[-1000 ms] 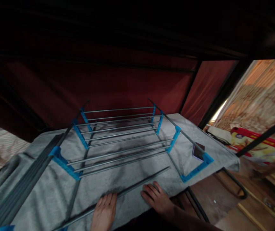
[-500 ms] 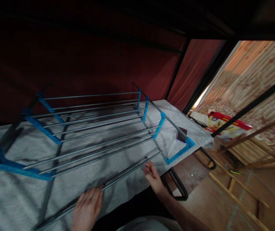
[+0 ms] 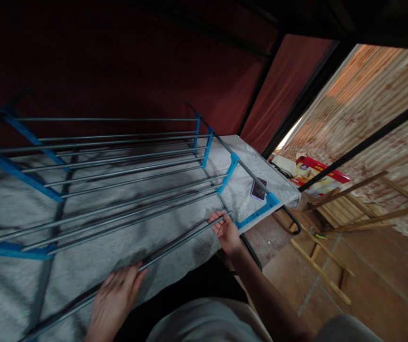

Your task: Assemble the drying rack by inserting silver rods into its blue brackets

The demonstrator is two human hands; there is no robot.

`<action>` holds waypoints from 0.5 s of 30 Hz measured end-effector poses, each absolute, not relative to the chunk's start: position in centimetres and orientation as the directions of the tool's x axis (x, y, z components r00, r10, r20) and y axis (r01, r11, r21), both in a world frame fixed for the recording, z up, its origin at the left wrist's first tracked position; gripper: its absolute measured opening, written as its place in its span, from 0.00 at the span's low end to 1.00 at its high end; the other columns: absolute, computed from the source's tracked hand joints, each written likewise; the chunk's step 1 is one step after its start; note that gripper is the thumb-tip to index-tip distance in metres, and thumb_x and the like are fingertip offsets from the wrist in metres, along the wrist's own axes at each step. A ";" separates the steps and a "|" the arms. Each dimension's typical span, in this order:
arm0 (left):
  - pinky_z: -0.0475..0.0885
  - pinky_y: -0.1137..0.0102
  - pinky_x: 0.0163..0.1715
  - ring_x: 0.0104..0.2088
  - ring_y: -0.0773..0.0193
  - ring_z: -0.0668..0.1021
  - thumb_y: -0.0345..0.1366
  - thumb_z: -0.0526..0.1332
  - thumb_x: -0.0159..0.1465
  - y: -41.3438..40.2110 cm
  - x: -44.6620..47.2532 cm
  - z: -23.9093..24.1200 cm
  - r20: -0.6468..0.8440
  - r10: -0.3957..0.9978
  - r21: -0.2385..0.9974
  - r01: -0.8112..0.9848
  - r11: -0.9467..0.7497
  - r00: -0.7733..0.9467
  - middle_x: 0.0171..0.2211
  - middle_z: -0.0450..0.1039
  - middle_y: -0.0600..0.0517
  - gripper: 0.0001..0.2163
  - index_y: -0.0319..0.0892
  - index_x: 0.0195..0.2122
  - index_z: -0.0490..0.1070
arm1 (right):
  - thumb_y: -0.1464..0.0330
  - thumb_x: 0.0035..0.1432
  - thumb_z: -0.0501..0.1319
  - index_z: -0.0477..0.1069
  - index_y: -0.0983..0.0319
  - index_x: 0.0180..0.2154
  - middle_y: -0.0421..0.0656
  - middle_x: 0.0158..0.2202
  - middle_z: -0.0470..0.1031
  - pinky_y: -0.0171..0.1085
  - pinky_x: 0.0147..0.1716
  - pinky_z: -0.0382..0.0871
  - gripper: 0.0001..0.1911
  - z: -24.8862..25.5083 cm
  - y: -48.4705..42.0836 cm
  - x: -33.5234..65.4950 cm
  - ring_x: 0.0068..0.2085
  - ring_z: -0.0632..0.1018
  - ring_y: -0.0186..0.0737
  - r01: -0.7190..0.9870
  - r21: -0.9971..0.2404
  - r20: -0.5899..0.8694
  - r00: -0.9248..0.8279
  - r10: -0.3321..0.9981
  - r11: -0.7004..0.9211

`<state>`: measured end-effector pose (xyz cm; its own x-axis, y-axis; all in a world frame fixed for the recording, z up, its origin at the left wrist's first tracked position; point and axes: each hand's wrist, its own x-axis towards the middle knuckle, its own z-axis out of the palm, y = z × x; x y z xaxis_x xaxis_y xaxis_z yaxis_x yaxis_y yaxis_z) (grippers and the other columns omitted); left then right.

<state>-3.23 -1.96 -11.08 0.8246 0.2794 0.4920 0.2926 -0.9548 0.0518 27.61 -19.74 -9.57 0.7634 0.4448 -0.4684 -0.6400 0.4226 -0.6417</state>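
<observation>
A drying rack (image 3: 129,171) with grey metal rods and blue plastic brackets lies across a table with a pale grey cover. Along its near side runs a loose-ended metal rod (image 3: 175,244). My left hand (image 3: 116,297) is wrapped over this rod from above, near its middle. At the rod's right end, my right hand (image 3: 226,232) holds it with the palm turned up and fingers curled around it. A blue corner bracket (image 3: 257,212) sits just right of that end, apart from it. The rod's far left end is cut off by the frame.
A phone (image 3: 258,188) lies on the grey cover (image 3: 247,152) near the right bracket. Black frame loops stick out past the table edge. On the floor are a wooden frame (image 3: 321,270), a red and yellow box (image 3: 320,175) and a wooden chair-like piece (image 3: 350,204).
My right hand has moved up to the rod's right end and closed around it. The left hand stays on the rod. The view has shifted, so the rack appears further left and higher.
</observation>
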 end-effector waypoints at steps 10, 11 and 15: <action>0.70 0.62 0.40 0.35 0.57 0.80 0.46 0.47 0.74 -1.2 -2.9 -11.4 0.392 0.340 0.064 0.343 -0.937 0.855 0.35 0.80 0.50 0.19 0.44 0.45 0.75 | 0.55 0.67 0.56 0.74 0.59 0.40 0.42 0.36 0.80 0.39 0.46 0.78 0.15 -10.0 -19.8 29.3 0.39 0.81 0.36 -0.596 -0.619 -0.449 0.803 0.392 0.511; 0.70 0.62 0.41 0.35 0.57 0.80 0.47 0.46 0.74 -1.2 -2.7 -11.5 0.388 0.345 0.070 0.346 -0.936 0.854 0.36 0.80 0.50 0.19 0.44 0.45 0.75 | 0.55 0.66 0.58 0.73 0.58 0.38 0.41 0.35 0.79 0.39 0.46 0.78 0.15 -10.2 -19.8 29.4 0.38 0.81 0.36 -0.589 -0.622 -0.442 0.808 0.390 0.516; 0.71 0.63 0.42 0.38 0.58 0.81 0.49 0.48 0.73 -1.0 -2.3 -11.7 0.383 0.367 0.088 0.362 -0.928 0.848 0.37 0.81 0.50 0.20 0.44 0.49 0.74 | 0.56 0.63 0.62 0.72 0.57 0.34 0.37 0.29 0.76 0.40 0.44 0.78 0.12 -10.9 -19.8 30.8 0.34 0.79 0.35 -0.560 -0.607 -0.437 0.828 0.351 0.564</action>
